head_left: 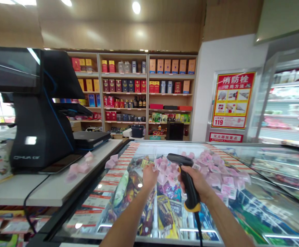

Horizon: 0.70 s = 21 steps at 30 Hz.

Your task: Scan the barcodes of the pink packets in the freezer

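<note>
A black handheld barcode scanner (190, 188) with a yellow-trimmed base is gripped by its handle in my right hand (198, 181). Its head points to the left, and a black cord hangs from the handle. My left hand (150, 175) is closed, fingers curled at the left edge of a pile of small pink packages (168, 168); what lies between the fingers is hidden. More pink packages (213, 168) spread to the right of the scanner, some with white barcode labels. All of them rest on the glass top of a chest freezer (105, 188).
Bagged frozen goods (166, 216) show through the freezer glass. On the left counter (49, 192) stand a black checkout terminal (41, 130) and a few pink packages (79, 168). Another pink package (111, 161) lies by the freezer's left edge. Shelves of boxed goods (125, 85) line the back.
</note>
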### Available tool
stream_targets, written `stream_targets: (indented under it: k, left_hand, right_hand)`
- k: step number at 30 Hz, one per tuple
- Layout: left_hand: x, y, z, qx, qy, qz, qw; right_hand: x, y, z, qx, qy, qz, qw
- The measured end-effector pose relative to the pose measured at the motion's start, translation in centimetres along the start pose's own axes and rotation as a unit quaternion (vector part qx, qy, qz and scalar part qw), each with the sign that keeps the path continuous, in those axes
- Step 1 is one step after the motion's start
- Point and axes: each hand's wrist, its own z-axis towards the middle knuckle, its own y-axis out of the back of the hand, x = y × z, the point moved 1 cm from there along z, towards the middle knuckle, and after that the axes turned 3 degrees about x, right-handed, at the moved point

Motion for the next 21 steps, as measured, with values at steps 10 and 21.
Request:
stream_targets:
  k: [10, 21]
  left_hand:
    - [2.6, 4.1, 3.0, -0.052, -0.024, 0.004, 0.998]
    - [12.2, 13.7, 5.6, -0.091, 0.150, -0.150, 0.973]
  right_hand:
    - [-1.3, -2.0, 2.3, 0.037, -0.019, -0.004, 0.999]
    - [-2.7, -3.4, 3.4, 0.040, -0.050, -0.013, 0.998]
